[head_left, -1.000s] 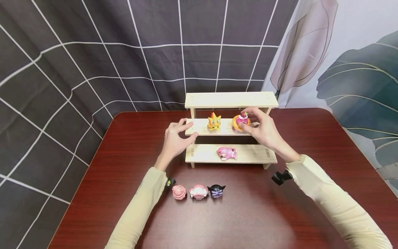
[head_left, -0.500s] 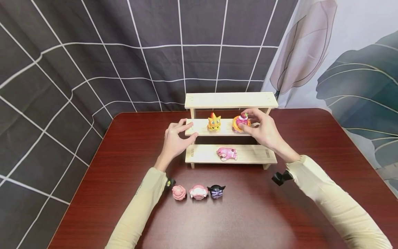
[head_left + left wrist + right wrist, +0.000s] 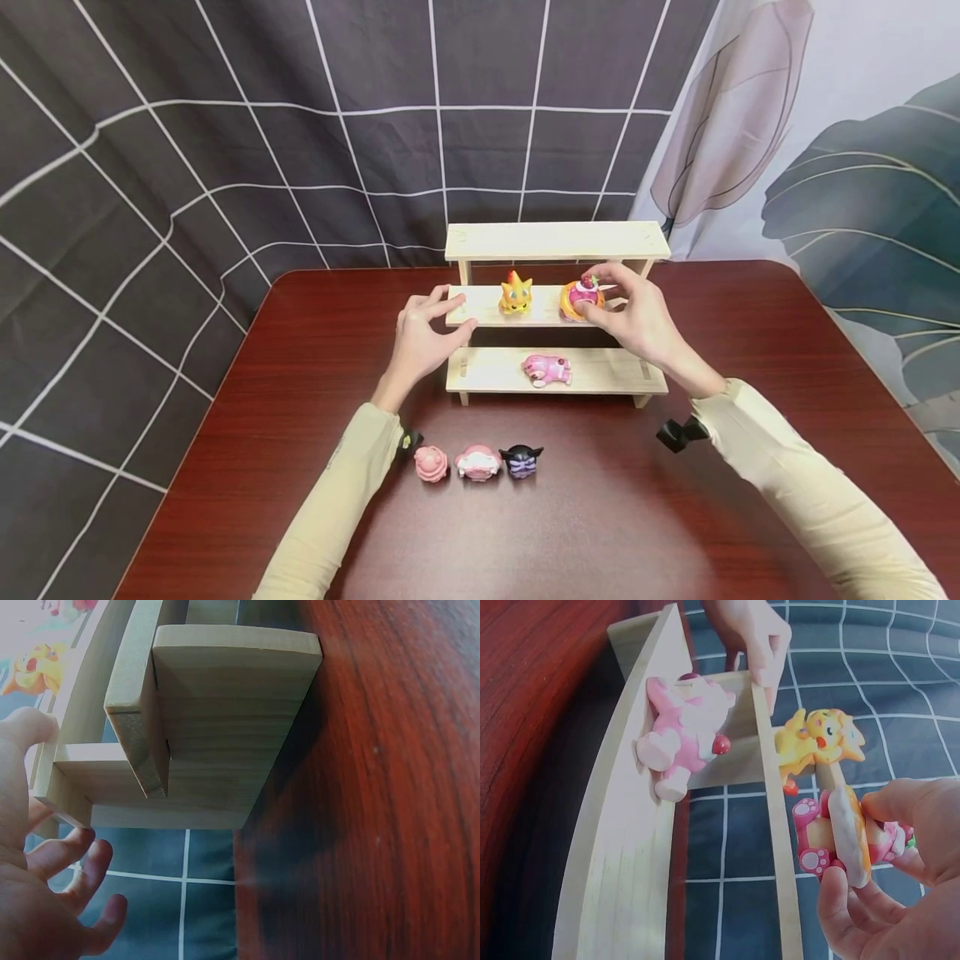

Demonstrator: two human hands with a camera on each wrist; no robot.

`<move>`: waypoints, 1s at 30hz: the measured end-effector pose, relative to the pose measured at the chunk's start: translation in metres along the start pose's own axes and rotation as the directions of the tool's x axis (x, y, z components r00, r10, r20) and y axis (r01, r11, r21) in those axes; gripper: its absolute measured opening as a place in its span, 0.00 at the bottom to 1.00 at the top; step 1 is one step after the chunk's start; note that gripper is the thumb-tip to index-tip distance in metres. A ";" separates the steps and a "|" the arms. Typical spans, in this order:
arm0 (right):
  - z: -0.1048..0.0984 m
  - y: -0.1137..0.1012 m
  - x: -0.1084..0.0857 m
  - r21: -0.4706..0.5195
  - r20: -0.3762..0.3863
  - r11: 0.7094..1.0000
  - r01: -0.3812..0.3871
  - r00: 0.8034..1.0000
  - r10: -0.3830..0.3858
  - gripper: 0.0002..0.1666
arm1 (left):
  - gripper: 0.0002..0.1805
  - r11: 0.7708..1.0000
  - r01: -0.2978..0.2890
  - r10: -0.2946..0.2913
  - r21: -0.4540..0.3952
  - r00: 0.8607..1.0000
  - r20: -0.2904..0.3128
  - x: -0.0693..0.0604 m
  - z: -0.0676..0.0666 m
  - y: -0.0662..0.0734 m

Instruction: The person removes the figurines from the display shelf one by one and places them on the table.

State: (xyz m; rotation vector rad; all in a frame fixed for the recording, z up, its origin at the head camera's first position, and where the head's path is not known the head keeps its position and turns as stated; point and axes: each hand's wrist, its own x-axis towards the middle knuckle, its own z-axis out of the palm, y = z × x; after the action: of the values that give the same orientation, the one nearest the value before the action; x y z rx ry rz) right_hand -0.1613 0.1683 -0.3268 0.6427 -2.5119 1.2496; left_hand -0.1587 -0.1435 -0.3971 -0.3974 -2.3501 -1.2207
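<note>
the right hand (image 3: 637, 315) pinches a berry-topped figurine (image 3: 582, 292) ringed in orange, thumb on one side and fingers on the other, at the right part of the middle shelf (image 3: 478, 310) of a wooden three-tier rack (image 3: 558, 240) (whether it touches that shelf, i cannot tell). the left hand (image 3: 425, 332) grips the left end of the same shelf with thumb and index finger, its other fingers loosely bent past the end. between the hands a yellow spiky-headed figurine (image 3: 516, 295) stands on the middle shelf, and a pink bear figurine (image 3: 547, 370) rests on the bottom shelf (image 3: 611, 372). on the reddish-brown table (image 3: 757, 350), in front of the rack, a pink swirled figurine (image 3: 431, 464), a pink-and-white figurine (image 3: 478, 463) and a black-and-purple figurine (image 3: 522, 462) sit in a row, near each other. a dark white-gridded curtain (image 3: 382, 71) hangs behind.
</note>
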 end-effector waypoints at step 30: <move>-0.002 -0.017 -0.028 0.006 -0.026 1.000 0.014 1.000 -0.014 0.22 | 0.23 1.000 -0.021 0.021 0.006 1.000 -0.008 0.000 -0.001 0.001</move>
State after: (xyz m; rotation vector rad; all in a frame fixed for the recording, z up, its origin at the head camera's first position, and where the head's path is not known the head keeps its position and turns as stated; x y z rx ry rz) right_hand -0.1280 0.1684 -0.3254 0.6405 -2.4793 1.2536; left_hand -0.1581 -0.1433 -0.3959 -0.4143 -2.3364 -1.2035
